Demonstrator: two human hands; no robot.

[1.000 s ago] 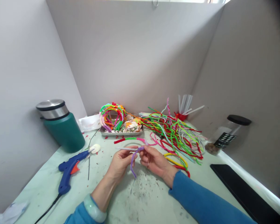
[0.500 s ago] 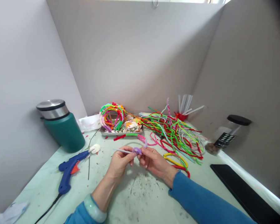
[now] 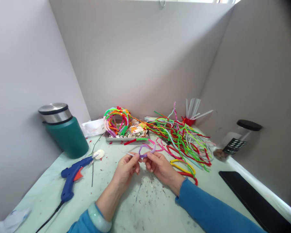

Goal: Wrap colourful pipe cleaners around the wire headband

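Observation:
Both hands meet over the middle of the table. Between them a purple pipe cleaner (image 3: 140,150) curves up in a small open loop. My left hand (image 3: 127,167) pinches its left side. A thin pale end (image 3: 128,153), whose kind I cannot make out, sticks out leftward from those fingers. My right hand (image 3: 161,168) is closed on the loop's right side with thumb and forefinger. Behind the fingers runs a strand of red, green and pink pipe cleaner (image 3: 142,139), which seems to continue into the purple part. The fingertips hide where the pieces meet.
A blue glue gun (image 3: 71,179) lies left, its nozzle by a pale disc (image 3: 100,154). Behind it stands a green bottle (image 3: 65,137). At the back are a metal tray (image 3: 111,139) with coloured rings and a heap of pipe cleaners (image 3: 179,136). A jar (image 3: 235,140) stands right.
The purple pipe cleaner, bunched between the fingertips before, has opened into a wider loop. The red end of the strand has shifted right. Both hands stay nearly in place.

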